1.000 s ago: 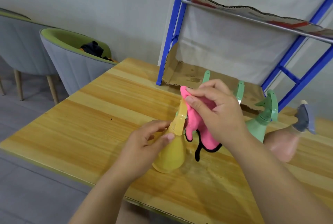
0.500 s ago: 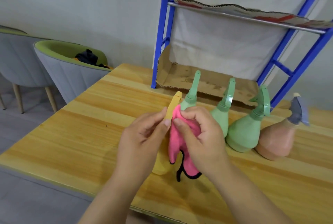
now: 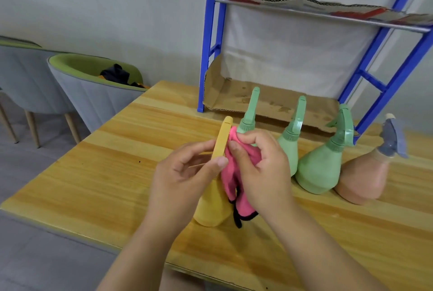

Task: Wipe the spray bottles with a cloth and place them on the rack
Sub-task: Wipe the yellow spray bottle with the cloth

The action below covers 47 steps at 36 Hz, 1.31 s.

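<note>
Broadly, the wooden counter (image 3: 105,173) carries a blue rack (image 3: 207,56), cut off at the top and right. Before it stand three green spray bottles (image 3: 318,168), the leftmost one's body hidden behind the right hand (image 3: 260,168), and a peach bottle (image 3: 360,178) that seems tilted. Nearer stands the yellow spray bottle (image 3: 210,206), its neck covered by the left hand (image 3: 182,178), which pinches the trigger head. The right hand's curled fingers press a pink cloth (image 3: 234,180) against that head.

At frame centre a spray bottle (image 3: 212,206) stands on the table (image 3: 93,185), the cloth (image 3: 236,173) against its right side; four more bottles (image 3: 316,168) run rightward just behind it; the rack (image 3: 210,56) stands on the table's far side; two chairs (image 3: 89,93) sit at the left.
</note>
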Motion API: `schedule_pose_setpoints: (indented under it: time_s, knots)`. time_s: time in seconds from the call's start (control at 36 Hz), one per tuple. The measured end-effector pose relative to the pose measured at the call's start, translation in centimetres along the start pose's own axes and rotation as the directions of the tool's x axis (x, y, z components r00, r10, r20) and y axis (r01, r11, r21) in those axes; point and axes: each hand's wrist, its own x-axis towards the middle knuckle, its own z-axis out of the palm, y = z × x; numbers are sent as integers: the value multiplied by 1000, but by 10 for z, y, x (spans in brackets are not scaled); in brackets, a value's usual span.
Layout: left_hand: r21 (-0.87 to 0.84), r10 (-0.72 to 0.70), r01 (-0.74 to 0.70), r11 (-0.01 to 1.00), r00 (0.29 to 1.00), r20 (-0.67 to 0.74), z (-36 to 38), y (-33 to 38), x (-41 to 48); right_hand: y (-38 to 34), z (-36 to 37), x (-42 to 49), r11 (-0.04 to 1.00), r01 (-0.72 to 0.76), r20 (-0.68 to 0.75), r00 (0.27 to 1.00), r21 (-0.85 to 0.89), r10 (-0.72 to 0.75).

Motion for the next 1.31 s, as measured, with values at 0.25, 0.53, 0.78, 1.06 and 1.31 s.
schedule_pose_setpoints:
  time_s: [0.25, 0.53, 0.78, 1.06, 1.31]
  knots:
    - [55, 48, -48, 997, 999, -8, 2, 2, 4, 5, -7, -10, 994, 96, 19, 995, 46, -97]
    - [57, 72, -71, 996, 997, -9, 2, -5, 11, 4, -8, -4, 985, -161, -17, 987, 58, 162]
    - [83, 64, -60, 995, 997, -47, -1, -9, 14, 18, -8, -8, 957, -286, 7, 958, 51, 286]
    - [77, 82, -83, 994, 996, 24, -2, -15, 21, 14, -24, 5, 948, -268, 216, 949, 172, 229]
    - [267, 160, -163, 950, 987, 33, 0, -25, 26, 23, -41, 0, 968, -248, 335, 915, 31, 224]
